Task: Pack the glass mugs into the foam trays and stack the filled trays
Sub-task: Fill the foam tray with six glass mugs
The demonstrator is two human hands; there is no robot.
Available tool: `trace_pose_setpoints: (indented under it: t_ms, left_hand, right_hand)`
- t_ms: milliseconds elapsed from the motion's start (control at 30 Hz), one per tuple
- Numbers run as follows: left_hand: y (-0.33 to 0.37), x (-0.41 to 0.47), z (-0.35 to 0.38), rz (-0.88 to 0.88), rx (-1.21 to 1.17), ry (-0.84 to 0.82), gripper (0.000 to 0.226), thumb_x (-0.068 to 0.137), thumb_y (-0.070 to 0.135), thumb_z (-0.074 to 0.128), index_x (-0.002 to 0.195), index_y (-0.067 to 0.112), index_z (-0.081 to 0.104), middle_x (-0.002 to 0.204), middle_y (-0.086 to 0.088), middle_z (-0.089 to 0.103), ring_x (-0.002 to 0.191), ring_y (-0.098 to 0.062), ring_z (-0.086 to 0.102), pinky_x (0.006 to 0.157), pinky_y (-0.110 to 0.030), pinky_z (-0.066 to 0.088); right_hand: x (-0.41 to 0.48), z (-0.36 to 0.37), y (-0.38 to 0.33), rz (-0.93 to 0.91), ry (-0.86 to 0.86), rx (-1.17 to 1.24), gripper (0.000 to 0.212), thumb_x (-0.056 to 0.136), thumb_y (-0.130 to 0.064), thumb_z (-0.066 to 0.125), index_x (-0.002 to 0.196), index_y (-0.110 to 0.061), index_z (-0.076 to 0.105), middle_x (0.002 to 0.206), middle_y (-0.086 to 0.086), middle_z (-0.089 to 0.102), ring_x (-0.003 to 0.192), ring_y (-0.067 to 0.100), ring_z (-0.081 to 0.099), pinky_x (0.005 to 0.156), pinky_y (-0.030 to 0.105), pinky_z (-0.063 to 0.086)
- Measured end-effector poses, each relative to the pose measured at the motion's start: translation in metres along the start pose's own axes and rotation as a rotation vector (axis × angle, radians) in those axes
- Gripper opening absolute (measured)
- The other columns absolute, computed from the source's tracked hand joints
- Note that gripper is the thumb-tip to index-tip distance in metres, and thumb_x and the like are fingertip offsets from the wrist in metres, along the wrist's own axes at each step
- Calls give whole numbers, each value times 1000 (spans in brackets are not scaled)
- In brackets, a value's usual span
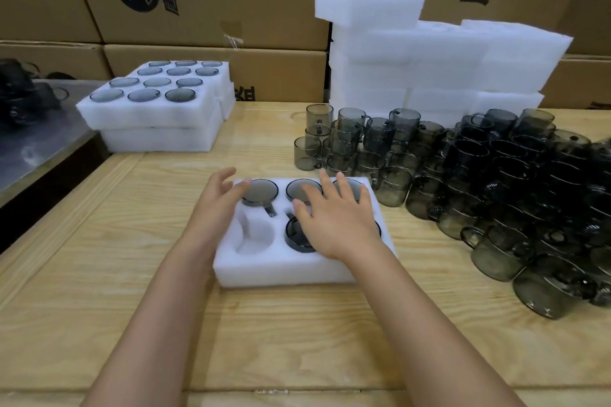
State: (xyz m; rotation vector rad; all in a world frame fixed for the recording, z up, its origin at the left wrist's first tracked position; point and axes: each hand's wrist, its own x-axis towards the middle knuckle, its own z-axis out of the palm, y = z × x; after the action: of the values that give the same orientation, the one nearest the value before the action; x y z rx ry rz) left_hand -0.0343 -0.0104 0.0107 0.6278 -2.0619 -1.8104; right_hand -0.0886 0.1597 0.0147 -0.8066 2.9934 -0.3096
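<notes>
**While one pocket lies bare, two open hands hang over the tray**

Where the foam tray [281, 271] sits near the middle of the tabletop [297, 340], we see smoky glass mugs [295, 190] sunk in its back row and its front-middle pocket. The front-left pocket [256, 236] is bare. Our right hand [337, 225] is spread palm down, fingers straight, above the middle and right pockets. It hides most of the right-hand mugs, and we cannot tell whether it touches them. Our left hand [215, 208] hangs at the tray's left edge, fingers loose and gripping nothing, tips by the back-left mug [261, 192].

On the right side of the tabletop, loose mugs [496, 192] crowd just beside the tray. At the far left edge stand filled trays [155, 116], stacked, and blank foam [429, 59] is piled along the far edge. Planks show between the tray and the near edge, and between the tray and the left edge.
</notes>
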Motion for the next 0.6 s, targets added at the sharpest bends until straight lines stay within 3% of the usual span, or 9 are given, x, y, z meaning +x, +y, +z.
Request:
trace_pose_setpoints:
  t_ms: [67,200,267,367,433,600]
  left_hand:
    - [-8,2,-1,-30,-233,-45,44,91,10,58,133,16,50,131,-9,57,102,-12,63,71,-20,48]
    - [-17,10,-3,30,-392,-94,50,84,-12,53,131,5,52,113,1,64,82,-3,69,63,-16,53]
    - [-19,11,-5,35,-445,-114,50,83,-13,53,129,5,53,111,2,66,83,-8,70,63,-19,54]
    - [-22,14,-5,27,-487,-134,50,81,-14,54,127,6,55,115,-1,66,87,-14,69,67,-23,56]
    - [-23,17,-4,40,-494,-150,52,77,-12,58,126,6,55,117,-3,67,90,-17,69,69,-26,56]
    - [-28,20,-4,79,-471,-249,57,60,0,71,115,14,62,114,-2,69,95,-20,69,69,-27,56]
  right_hand:
    - [-1,0,1,6,7,3,55,98,-50,12,148,-28,19,160,-2,-3,146,22,-10,114,52,-5]
    - [-3,-5,2,-5,-7,50,58,97,-53,17,149,-25,18,160,-2,2,146,21,-7,115,50,-2]
    - [0,-11,4,7,67,202,55,97,-51,29,144,-23,29,154,1,27,144,23,16,114,47,13]
    - [14,-33,16,102,349,486,39,96,-37,44,130,-18,47,116,4,62,112,26,54,97,42,41]
    - [36,-48,32,160,425,438,38,95,-30,46,131,-19,47,104,9,66,101,30,57,89,42,46]
    - [87,-62,51,233,261,190,43,96,-28,46,138,-19,40,117,15,60,109,34,54,80,37,45]
